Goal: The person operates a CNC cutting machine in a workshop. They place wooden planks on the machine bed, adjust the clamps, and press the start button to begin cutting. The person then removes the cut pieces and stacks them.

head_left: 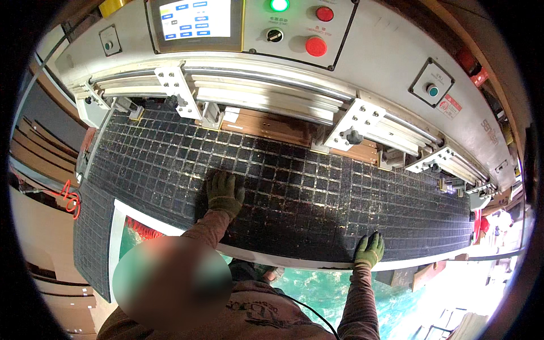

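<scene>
Both of my hands wear olive-green gloves. My left hand [224, 194] lies flat on the black gridded belt [272, 184] of a large machine, fingers stretched forward and holding nothing. Farther right, my right hand [370, 250] rests at the near edge of the belt, by the pale metal frame [317, 264]. Its fingers are extended with nothing in them. Beyond the belt, brown wooden panels [269, 126] are partly hidden beneath the machine's rail and brackets. A small white piece [232, 115] sits on the left panel.
A rail with clamp brackets [354, 127] spans the far side. Above it are a touchscreen [195, 20], a lit green button [279, 5] and a red emergency button [316, 46]. Stacked brown boards [42, 150] stand at left, near an orange coiled hose [71, 199]. The floor [317, 294] is green.
</scene>
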The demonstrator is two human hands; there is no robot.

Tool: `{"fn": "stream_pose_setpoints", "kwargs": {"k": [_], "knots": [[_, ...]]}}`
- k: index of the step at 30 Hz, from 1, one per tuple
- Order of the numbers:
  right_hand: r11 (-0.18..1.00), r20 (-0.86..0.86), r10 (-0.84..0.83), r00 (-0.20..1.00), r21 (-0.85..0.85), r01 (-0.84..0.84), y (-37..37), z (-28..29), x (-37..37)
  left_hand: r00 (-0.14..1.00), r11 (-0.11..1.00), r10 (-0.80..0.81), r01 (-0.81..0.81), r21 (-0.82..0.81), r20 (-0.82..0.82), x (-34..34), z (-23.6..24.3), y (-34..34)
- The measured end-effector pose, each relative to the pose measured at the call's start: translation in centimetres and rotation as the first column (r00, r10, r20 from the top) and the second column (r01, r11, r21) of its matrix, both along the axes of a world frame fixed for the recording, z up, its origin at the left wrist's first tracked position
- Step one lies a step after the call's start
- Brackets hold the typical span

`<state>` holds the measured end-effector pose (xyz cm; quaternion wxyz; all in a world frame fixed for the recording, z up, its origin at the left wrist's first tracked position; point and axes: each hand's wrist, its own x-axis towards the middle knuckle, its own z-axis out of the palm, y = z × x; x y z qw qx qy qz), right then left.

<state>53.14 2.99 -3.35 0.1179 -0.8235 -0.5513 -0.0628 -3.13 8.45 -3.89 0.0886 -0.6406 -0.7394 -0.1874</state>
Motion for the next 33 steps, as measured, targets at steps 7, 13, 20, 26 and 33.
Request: {"fn": "stream_pose_setpoints", "kwargs": {"k": [7,13,20,26,33], "knots": [[0.999,-0.001,0.025,1.000,0.041,-0.025,0.3,0.2,-0.1,0.998,0.994,0.030,-0.025,-0.103,0.050,0.1,0.2,0.0],[0.997,0.018,0.041,0.999,0.071,-0.042,0.1,-0.3,-0.1,1.000,1.000,0.006,-0.006,-0.030,-0.015,-0.3,0.3,0.0],[0.993,0.021,0.042,0.999,0.113,-0.044,0.2,-0.9,0.3,0.995,0.986,0.063,-0.073,-0.152,-0.073,-0.4,-1.5,0.0],[0.853,-0.035,0.309,0.950,0.452,-0.261,6.2,2.6,-4.5,0.995,0.915,0.072,-0.093,-0.393,-0.066,0.5,1.8,0.4],[0.838,-0.142,0.447,0.883,0.413,-0.358,24.3,4.5,-8.3,1.000,0.978,-0.004,0.003,-0.209,-0.005,0.4,1.3,0.6]]}}
